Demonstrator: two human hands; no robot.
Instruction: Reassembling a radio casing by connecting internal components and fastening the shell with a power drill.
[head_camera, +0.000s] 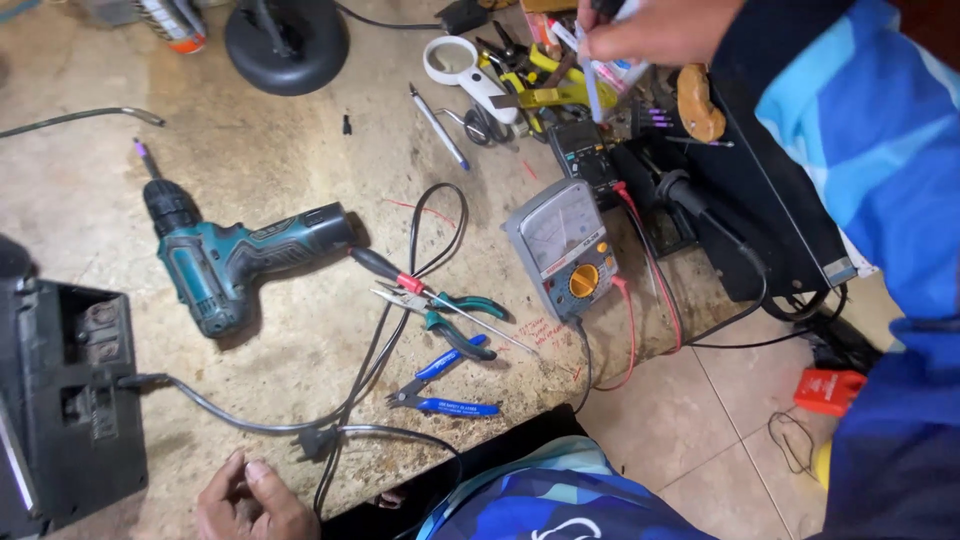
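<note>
My right hand (655, 30) reaches to the far side of the bench, sleeve in blue, with its fingers pinched on a few thin white and lilac pen-like tools (592, 75) above a heap of hand tools. My left hand (250, 500) rests at the near bench edge with curled fingers and nothing in it, close to a black plug (318, 440) and its cable. A grey analog multimeter (560, 250) with red and black leads lies in the middle. Left of it are green-handled pliers (440, 305) and a teal cordless drill (230, 260).
Blue cutters (440, 390) lie near the front edge. A black open device (60, 400) sits at the left, a black box (760, 200) at the right. At the back are a magnifier (455, 65), a pen (437, 125), a round black base (287, 40) and a dark digital meter (585, 150). A red object (830, 390) lies on the tiled floor.
</note>
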